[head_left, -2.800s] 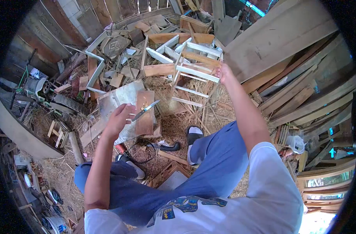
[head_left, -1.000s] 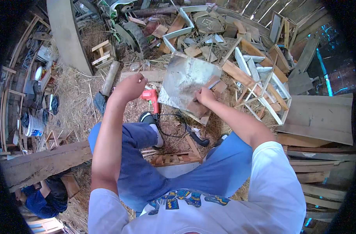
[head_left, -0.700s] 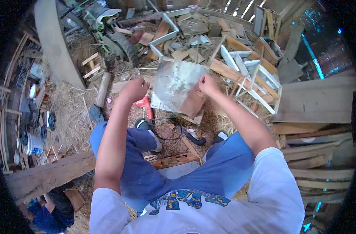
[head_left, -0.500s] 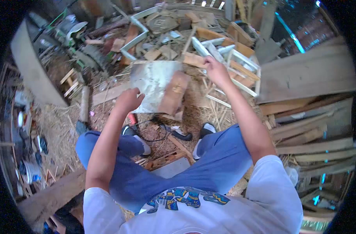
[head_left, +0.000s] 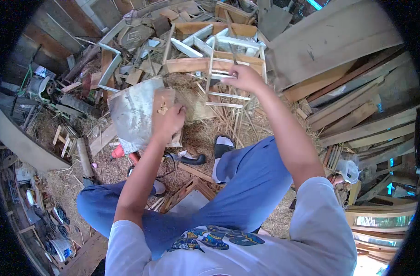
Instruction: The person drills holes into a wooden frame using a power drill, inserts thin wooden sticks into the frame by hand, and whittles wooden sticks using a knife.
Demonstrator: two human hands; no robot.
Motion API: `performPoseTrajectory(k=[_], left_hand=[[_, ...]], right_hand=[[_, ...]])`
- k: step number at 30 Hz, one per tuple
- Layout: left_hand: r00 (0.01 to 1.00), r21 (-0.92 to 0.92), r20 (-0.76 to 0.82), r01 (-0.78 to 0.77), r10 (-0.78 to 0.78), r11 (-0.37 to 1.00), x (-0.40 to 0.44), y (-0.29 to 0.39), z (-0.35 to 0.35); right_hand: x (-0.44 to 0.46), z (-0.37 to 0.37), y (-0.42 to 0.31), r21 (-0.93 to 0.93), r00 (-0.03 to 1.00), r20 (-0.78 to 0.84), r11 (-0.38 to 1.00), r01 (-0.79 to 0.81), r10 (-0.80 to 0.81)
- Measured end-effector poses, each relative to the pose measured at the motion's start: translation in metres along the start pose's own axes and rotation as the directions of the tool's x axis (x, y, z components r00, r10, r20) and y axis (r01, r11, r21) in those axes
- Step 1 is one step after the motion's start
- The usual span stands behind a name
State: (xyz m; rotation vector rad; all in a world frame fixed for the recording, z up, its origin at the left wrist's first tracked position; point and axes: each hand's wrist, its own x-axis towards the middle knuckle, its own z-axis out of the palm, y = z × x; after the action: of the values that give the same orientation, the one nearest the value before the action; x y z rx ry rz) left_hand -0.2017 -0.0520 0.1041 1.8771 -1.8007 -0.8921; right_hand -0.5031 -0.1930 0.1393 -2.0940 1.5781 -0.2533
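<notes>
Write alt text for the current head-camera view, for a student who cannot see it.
A person's right hand is over a slatted wooden frame, its grip unclear; the left hand is over a brown board on a pale sheet. A red tool lies on the straw-strewn floor, with scrap wood heaped beyond.

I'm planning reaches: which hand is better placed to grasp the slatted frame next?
Probably the right hand: in view it overlaps the slatted frame, while the left hand overlaps the brown board.
</notes>
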Motion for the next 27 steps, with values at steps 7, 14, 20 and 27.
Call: performPoseTrajectory(k=[7,14,20,27], left_hand=[[0.962,-0.262,0.155,0.259,-0.224,0.93,0.031,-0.029,0.068],[0.921,-0.28,0.331,0.303,-0.204,0.911,0.05,-0.082,0.112],[0.888,-0.268,0.4,0.351,-0.228,0.897,0.059,-0.071,0.127],[0.955,-0.131,0.289,0.115,-0.073,0.985,0.072,-0.079,0.188]], right_hand=[[0.002,0.018,0.016,0.052,0.994,0.0,0.993,0.105,-0.105],[-0.001,-0.031,0.008,-0.018,0.997,-0.074,1.0,-0.013,0.012],[-0.027,-0.081,0.05,-0.085,0.963,-0.27,0.996,-0.033,0.009],[-0.04,-0.069,0.106,-0.023,0.984,-0.123,0.99,-0.136,0.132]])
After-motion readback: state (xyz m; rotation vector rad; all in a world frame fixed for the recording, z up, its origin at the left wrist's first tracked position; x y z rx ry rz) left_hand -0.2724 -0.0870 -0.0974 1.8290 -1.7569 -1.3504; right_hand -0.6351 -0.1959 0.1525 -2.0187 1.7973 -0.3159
